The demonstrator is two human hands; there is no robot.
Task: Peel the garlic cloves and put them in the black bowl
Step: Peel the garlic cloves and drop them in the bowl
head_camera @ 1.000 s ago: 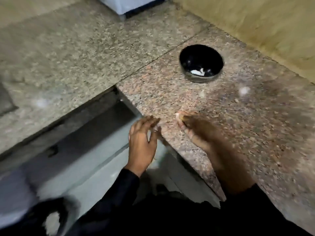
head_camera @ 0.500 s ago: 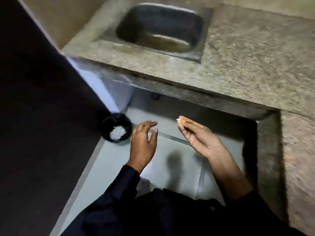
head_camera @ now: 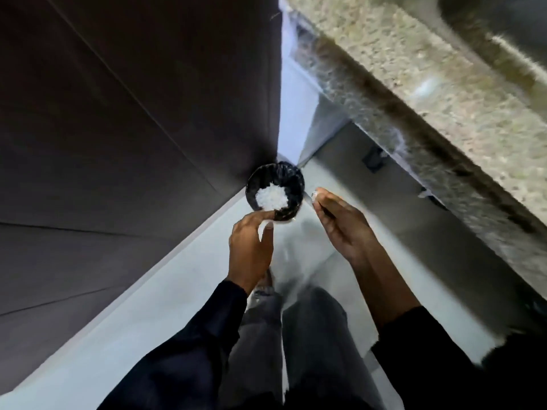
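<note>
Since half a second ago the view has swung left and down: the sink has slid out to the top right corner, and the black-lined bin (head_camera: pixel 275 193) that stood at the left of both hands now sits centred just above them, at the foot of a dark panelled wall (head_camera: pixel 133 113). The left hand (head_camera: pixel 251 250) has come up beside the bin; its fingers are loosely curved, the thumb and forefinger apart, and a pale scrap shows between them, though the blur keeps me from telling whether it is pinched or merely lies behind. The right hand (head_camera: pixel 340 229) holds its pose from before, palm turned inward, fingertips pressed together on a small whitish piece (head_camera: pixel 314 194), peel or clove, I cannot tell which, held just to the right of the bin's rim. Inside the bin lies a heap of white scraps (head_camera: pixel 271 197) on the black liner. The speckled granite counter (head_camera: pixel 444 113) runs diagonally across the upper right, its edge blurred. Below the hands are dark sleeves (head_camera: pixel 207 335), grey trousers (head_camera: pixel 296 335) and the pale floor (head_camera: pixel 118 335). The black bowl named in the task does not appear in this view.
</note>
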